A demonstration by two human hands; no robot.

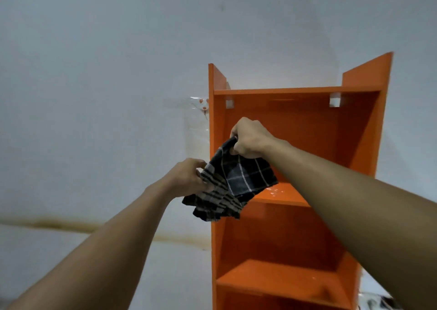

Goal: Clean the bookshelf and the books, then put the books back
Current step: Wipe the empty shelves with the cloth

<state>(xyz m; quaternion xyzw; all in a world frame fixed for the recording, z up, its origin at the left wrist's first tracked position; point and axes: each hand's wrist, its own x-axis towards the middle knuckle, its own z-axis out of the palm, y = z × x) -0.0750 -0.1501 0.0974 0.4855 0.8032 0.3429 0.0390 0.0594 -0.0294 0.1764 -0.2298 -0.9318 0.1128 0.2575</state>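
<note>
Wall (94,73), bookshelf (295,125), left hand (186,178), right hand (250,139) gripping seemingly folded cloth (243,179)

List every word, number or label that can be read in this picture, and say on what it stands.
No text can be read.
The orange bookshelf is plain.
The dark checked cloth shows only stripes.
The clear plastic sheet on the wall bears small orange marks, too blurred to read.
</note>
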